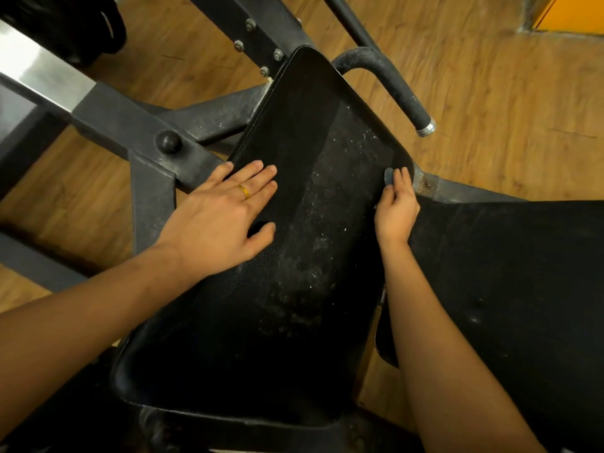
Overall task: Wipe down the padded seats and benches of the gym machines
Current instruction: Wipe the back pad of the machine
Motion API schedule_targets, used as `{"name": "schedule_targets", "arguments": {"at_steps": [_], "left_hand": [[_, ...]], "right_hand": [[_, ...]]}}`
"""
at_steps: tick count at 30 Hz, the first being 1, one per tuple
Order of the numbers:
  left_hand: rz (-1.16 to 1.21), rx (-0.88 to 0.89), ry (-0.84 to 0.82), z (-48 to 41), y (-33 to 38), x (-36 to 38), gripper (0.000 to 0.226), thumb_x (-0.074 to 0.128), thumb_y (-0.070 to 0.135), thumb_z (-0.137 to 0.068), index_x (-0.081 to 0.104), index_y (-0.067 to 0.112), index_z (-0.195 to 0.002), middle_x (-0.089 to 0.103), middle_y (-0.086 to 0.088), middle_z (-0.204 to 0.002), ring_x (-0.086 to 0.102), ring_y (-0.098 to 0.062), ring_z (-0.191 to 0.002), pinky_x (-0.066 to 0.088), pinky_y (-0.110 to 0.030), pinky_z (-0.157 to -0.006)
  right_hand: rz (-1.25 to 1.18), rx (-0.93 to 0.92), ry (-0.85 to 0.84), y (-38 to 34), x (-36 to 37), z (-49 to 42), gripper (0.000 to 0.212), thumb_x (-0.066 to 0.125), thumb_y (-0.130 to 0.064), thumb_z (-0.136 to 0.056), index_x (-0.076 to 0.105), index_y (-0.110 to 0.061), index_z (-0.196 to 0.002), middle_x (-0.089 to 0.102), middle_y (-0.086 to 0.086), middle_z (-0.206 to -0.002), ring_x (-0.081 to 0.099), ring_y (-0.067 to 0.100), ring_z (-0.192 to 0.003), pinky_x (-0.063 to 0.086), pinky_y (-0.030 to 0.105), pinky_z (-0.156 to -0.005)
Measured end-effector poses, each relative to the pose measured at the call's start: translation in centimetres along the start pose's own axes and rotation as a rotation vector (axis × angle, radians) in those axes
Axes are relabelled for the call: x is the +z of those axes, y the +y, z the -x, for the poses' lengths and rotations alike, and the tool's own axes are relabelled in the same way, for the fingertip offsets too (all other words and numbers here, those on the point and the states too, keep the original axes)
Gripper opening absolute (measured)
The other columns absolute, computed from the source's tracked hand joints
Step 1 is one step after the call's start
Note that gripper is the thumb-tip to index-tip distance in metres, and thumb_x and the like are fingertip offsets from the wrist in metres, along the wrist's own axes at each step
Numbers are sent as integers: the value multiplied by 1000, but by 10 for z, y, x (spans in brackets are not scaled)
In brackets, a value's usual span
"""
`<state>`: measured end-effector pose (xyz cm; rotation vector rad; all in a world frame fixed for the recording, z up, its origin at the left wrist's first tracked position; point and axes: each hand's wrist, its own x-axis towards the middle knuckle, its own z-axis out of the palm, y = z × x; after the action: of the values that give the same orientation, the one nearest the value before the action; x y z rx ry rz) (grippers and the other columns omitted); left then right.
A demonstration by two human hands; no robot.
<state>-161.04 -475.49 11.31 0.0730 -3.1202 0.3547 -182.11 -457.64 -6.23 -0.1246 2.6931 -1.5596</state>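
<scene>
The padded seat point(304, 289), speckled with white dust, extends away from the viewer. The left hand point(222, 217) lies flat on it, fingers straight, probably to brace it. The right hand point(397, 210) pinches a small blue-grey cloth point(388, 176) against the far right corner, short of the curved handle point(392, 80).
</scene>
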Motion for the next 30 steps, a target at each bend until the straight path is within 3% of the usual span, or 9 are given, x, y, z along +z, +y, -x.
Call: {"name": "schedule_targets", "arguments": {"at_steps": [5, 7, 13, 15, 17, 19, 21, 24, 30], "left_hand": [[-12, -6, -21, 0, -1, 1, 68, 37, 54, -95, 49, 9, -144, 40, -7, -155, 31, -21, -147, 23, -45, -121], [-11, -6, -18, 0, -1, 1, 69, 36, 55, -95, 49, 9, -144, 39, -7, -155, 30, -20, -147, 22, -45, -121], [-10, -4, -15, 0, 0, 1, 71, 34, 57, -95, 48, 9, -145, 38, -7, -156, 29, -20, -147, 18, -43, -121], [-3, -8, -4, 0, 0, 1, 71, 34, 57, -95, 48, 8, -144, 38, -7, -156, 30, -20, -147, 18, -43, -121], [4, -6, -2, -1, 0, 1, 71, 35, 58, -95, 49, 8, -144, 39, -7, -156, 30, -21, -147, 19, -44, -121], [4, -5, -7, 0, 0, 1, 71, 35, 58, -95, 48, 8, -144, 39, -7, -156, 30, -21, -147, 19, -44, -121], [2, -8, -3, 0, 1, 1, 71, 35, 58, -95, 49, 8, -144, 39, -7, -156, 30, -21, -147, 20, -44, -120], [15, -12, 1, -1, 1, 1, 71, 35, 57, -94, 50, 8, -143, 40, -7, -155, 31, -21, -146, 21, -45, -120], [26, -21, -3, -1, 4, -2, 69, 38, 55, -94, 50, 8, -143, 40, -7, -155, 31, -22, -147, 20, -45, -121]], "right_hand": [[-24, 43, 5, 5, -4, 66, 43, 47, -13, -102, 51, -14, -145, 43, 0, -154, 40, 12, -141, 8, -3, -107], [-12, 26, -3, 6, -8, 86, 43, 46, -15, -103, 50, -14, -145, 43, 2, -154, 39, 11, -141, 7, -6, -104], [-117, 19, -22, -4, -12, 61, 40, 50, -29, -103, 57, -13, -139, 51, 2, -148, 42, 10, -140, 27, 24, -119], [-159, 51, 15, -7, -11, 63, 38, 53, -30, -101, 62, -14, -135, 56, 1, -144, 46, 4, -134, 30, 15, -115], [-171, 65, 29, -11, -14, 80, 36, 54, -27, -102, 63, -12, -133, 56, 1, -143, 46, -2, -128, 26, -3, -101], [-194, 83, 24, -14, -20, 110, 35, 54, -23, -102, 62, -9, -133, 54, 0, -144, 46, -3, -124, 27, -9, -89], [-203, 84, 33, -10, -24, 150, 34, 54, -22, -102, 62, -8, -132, 54, 1, -144, 48, 2, -128, 34, -1, -97], [-189, 115, 57, 0, -23, 211, 33, 55, -26, -102, 64, -12, -130, 56, -1, -143, 47, 9, -136, 39, 26, -113], [-146, 137, 51, -6, -21, 188, 32, 54, -24, -102, 65, -11, -130, 57, 1, -142, 45, 15, -139, 35, 32, -117]]}}
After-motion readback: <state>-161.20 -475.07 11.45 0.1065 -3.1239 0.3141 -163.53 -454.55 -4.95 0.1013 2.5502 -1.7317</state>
